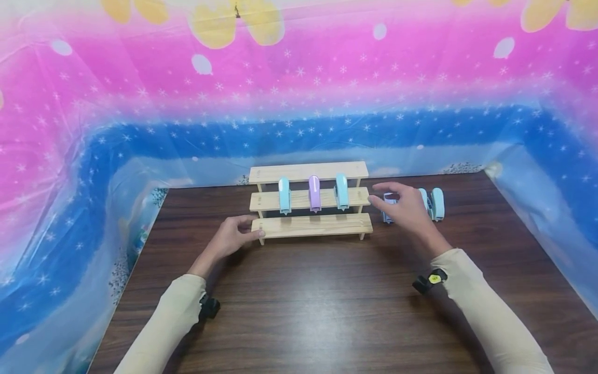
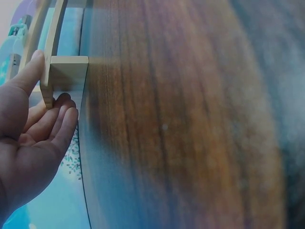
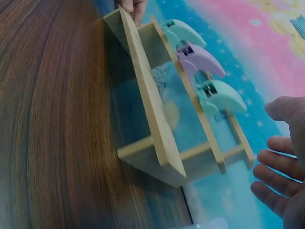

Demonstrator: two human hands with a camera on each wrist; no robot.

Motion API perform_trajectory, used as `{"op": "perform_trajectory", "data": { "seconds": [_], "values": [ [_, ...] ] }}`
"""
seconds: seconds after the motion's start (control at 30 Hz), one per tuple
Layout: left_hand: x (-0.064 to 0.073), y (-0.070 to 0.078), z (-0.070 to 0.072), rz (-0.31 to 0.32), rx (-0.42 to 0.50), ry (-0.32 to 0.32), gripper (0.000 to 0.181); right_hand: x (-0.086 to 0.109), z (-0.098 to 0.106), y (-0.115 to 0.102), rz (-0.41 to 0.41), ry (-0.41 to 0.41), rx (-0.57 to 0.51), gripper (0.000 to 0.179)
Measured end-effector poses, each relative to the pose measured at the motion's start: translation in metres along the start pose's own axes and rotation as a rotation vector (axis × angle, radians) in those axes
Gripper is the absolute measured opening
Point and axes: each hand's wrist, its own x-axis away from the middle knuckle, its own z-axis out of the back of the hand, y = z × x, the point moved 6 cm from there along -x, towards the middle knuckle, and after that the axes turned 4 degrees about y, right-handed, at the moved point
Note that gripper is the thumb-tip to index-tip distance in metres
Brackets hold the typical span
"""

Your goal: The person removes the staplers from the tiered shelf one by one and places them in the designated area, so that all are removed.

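Observation:
A three-tier wooden display stand (image 1: 312,226) sits on the table. On its middle tier stand three staplers: a light blue stapler (image 1: 284,195) at left, a purple stapler (image 1: 314,192) in the centre, and another light blue stapler (image 1: 342,190) at right. My left hand (image 1: 229,236) pinches the left end of the lowest tier, thumb on top and fingers beneath, as the left wrist view shows. Just off the right end of the middle tier, my right hand (image 1: 404,206) hovers with its fingers apart and nothing held; its palm (image 3: 295,162) faces the stand.
More light blue staplers, including one stapler (image 1: 437,203) at the far right, stand on the dark wood table (image 1: 308,301) beyond my right hand, which partly hides them. A patterned pink and blue cloth (image 1: 299,78) hangs around the table's back and sides.

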Motion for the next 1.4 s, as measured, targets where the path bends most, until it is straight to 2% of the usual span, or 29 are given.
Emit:
{"op": "perform_trajectory", "data": {
  "seconds": [0.3,0.63,0.93,1.4],
  "values": [
    [0.000,0.000,0.000,0.002,0.003,0.007,0.060,-0.007,-0.020,-0.016,0.046,-0.018,0.039,0.057],
    [0.000,0.001,0.000,-0.003,0.016,0.006,0.058,-0.015,-0.037,-0.017,0.050,-0.024,0.020,0.058],
    [0.000,-0.001,0.000,-0.001,-0.004,0.008,0.058,-0.015,-0.052,-0.017,-0.016,-0.059,0.054,0.066],
    [0.001,-0.001,0.000,0.012,-0.007,0.011,0.059,-0.015,-0.062,-0.022,-0.005,-0.082,0.064,0.066]
  ]
}}
